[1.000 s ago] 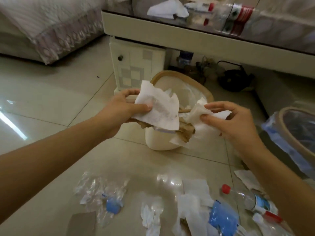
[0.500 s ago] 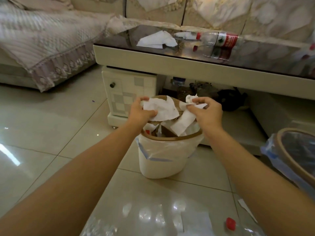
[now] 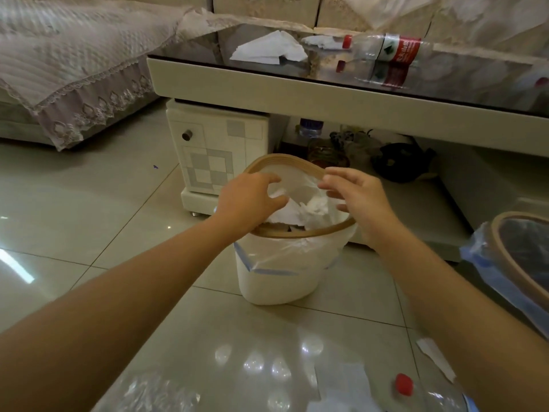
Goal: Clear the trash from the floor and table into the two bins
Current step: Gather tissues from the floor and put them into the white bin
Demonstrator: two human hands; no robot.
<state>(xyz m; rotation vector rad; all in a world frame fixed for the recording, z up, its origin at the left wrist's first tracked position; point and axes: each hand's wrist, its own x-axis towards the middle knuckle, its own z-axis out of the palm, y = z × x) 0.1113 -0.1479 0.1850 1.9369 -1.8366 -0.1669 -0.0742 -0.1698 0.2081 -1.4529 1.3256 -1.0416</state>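
Note:
A white bin (image 3: 276, 281) with a tan rim and clear liner stands on the floor before the table. Crumpled white tissues (image 3: 309, 211) lie inside it. My left hand (image 3: 249, 200) hovers over the bin's left rim with fingers loosely spread, holding nothing. My right hand (image 3: 359, 200) hovers over the right rim, fingers relaxed and empty. A second bin (image 3: 505, 251) with a blue liner stands at the right edge. On the glass table lie a white tissue (image 3: 267, 50) and a clear bottle (image 3: 389, 50) with a red label.
On the floor near me lie a red-capped bottle (image 3: 416, 391), paper scraps (image 3: 341, 382) and crumpled clear plastic (image 3: 154, 391). A small cabinet (image 3: 214, 156) holds up the table's left end. A sofa with a lace cover (image 3: 74, 69) is at the left.
Both hands carried the tissues over the white bin and let them go; the tissues now lie inside and both hands are empty.

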